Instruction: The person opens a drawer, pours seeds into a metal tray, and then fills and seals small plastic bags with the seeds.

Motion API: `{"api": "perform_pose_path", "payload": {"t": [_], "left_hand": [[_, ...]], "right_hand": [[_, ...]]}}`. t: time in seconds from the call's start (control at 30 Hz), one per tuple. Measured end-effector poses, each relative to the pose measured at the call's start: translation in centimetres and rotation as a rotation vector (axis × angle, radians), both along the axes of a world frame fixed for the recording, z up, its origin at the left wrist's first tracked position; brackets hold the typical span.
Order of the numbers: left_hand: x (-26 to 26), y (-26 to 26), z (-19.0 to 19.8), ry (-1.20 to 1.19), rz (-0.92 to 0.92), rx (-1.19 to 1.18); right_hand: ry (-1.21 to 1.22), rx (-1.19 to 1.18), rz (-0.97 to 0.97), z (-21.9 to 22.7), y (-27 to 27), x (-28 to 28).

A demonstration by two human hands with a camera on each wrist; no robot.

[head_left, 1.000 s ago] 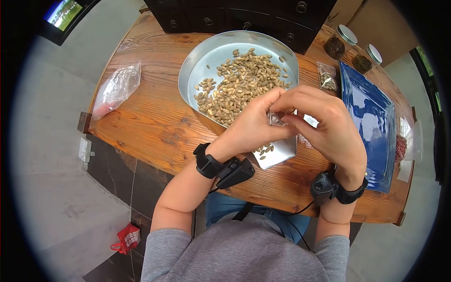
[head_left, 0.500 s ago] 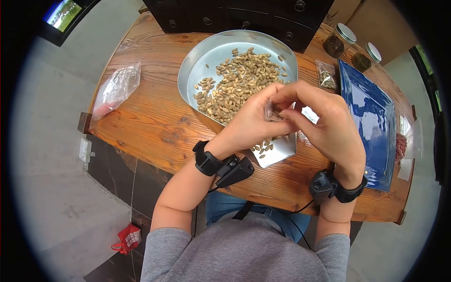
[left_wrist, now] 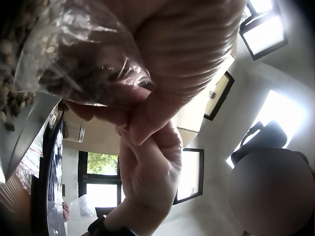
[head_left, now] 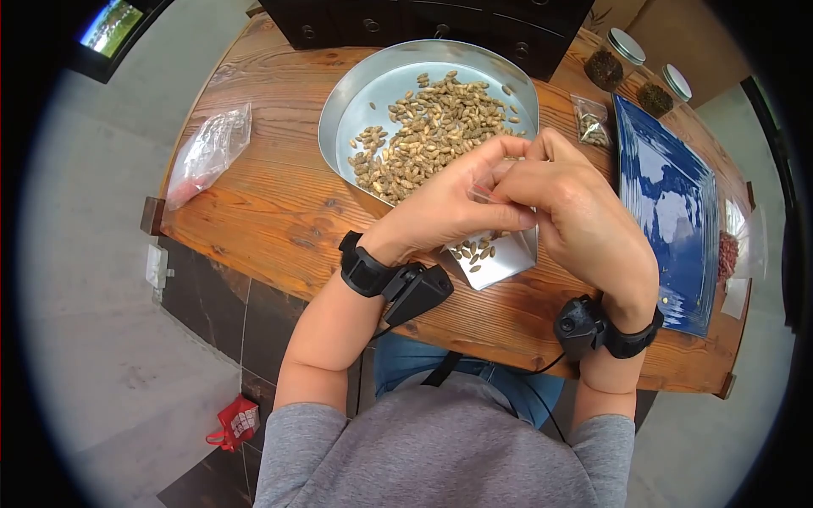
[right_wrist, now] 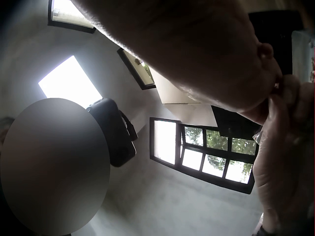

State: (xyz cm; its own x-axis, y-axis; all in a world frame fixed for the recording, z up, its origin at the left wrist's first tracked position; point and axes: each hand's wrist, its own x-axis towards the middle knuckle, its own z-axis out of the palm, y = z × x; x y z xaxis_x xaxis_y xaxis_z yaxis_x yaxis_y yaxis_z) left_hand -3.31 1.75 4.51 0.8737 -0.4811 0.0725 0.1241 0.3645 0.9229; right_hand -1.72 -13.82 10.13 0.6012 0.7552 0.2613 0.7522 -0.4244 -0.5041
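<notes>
In the head view both hands meet over the front of a round metal pan [head_left: 356, 127] with a tapering spout. My left hand [head_left: 461, 199] grips a small clear plastic bag [left_wrist: 83, 49], which bulges below the fingers in the left wrist view with dark contents. My right hand [head_left: 597, 224] has its thumb and fingers pinched at the bag's edge, right against the left fingertips. Most of the bag is hidden behind the hands from above. Brown, ridged oval seeds [head_left: 440, 118] lie heaped in the pan, and a few sit in the spout [head_left: 504, 267].
A blue rectangular plate [head_left: 669, 212] lies on the right, with a small filled bag [head_left: 591, 123] and two lidded jars [head_left: 622, 59] behind it. A crumpled plastic bag [head_left: 210, 152] rests at the left. A dark drawer cabinet [head_left: 406, 21] stands behind the pan.
My right fingers have curled in closer to the left ones at the bag's edge. Earlier, more of the bag showed between the hands. The head view has shifted slightly.
</notes>
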Motion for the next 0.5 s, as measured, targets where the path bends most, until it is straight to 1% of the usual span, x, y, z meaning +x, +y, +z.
{"api": "perform_pose_path", "payload": {"t": [0.07, 0.13, 0.17, 0.23, 0.27, 0.3, 0.37, 0.4, 0.43, 0.5], "left_hand": [[-0.1, -0.1, 0.2, -0.030, -0.016, 0.004], [-0.3, 0.0, 0.3, -0.059, 0.100, -0.022], [-0.2, 0.2, 0.3, -0.059, 0.099, -0.023], [0.4, 0.9, 0.2, -0.064, 0.303, -0.144], [0.5, 1.1, 0.2, -0.054, 0.399, -0.238], [0.5, 1.2, 0.1, -0.055, 0.400, -0.238], [0.4, 1.2, 0.0, -0.093, 0.442, -0.252], [0.5, 1.2, -0.2, -0.093, 0.443, -0.253], [0.7, 1.2, -0.5, -0.072, 0.476, -0.282], [1.0, 1.4, -0.6, -0.052, 0.511, -0.307]], "right_hand": [[-0.005, -0.017, 0.009, 0.0, 0.0, 0.2], [0.052, 0.201, 0.067, 0.0, 0.0, 0.6], [0.051, 0.200, 0.066, 0.1, 0.0, 0.8], [-0.043, 0.377, -0.164, 0.4, -0.1, 1.3], [-0.091, 0.305, -0.228, 0.3, -0.6, 1.6], [-0.092, 0.305, -0.227, -0.1, -0.8, 1.7], [0.061, 0.070, -0.163, -1.3, -0.9, 1.8], [0.129, -0.101, -0.131, -1.7, -0.9, 1.2], [0.168, -0.184, -0.072, -2.0, -0.6, 0.6], [0.089, -0.210, -0.011, -3.3, 0.6, 0.2]]}}
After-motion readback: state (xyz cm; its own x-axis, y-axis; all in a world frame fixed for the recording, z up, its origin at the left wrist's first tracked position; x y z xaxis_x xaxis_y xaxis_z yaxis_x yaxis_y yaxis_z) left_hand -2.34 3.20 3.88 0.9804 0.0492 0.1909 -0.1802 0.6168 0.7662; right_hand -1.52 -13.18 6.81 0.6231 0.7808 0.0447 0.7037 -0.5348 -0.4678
